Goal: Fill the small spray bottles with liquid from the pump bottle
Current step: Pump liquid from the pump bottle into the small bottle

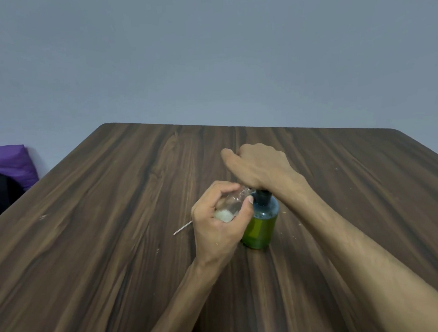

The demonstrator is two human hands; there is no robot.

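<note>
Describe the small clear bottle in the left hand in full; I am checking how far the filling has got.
The small spray bottle looks like clear plastic, uncapped, tilted with its open neck toward the black pump head of the green pump bottle. White foamy liquid sits at its lower end; the rest looks empty. The left hand grips it, fingers and thumb curled round its body, above the table. Whether the neck touches the pump spout cannot be told.

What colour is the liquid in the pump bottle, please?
Green liquid, clearest in the head view.
</note>
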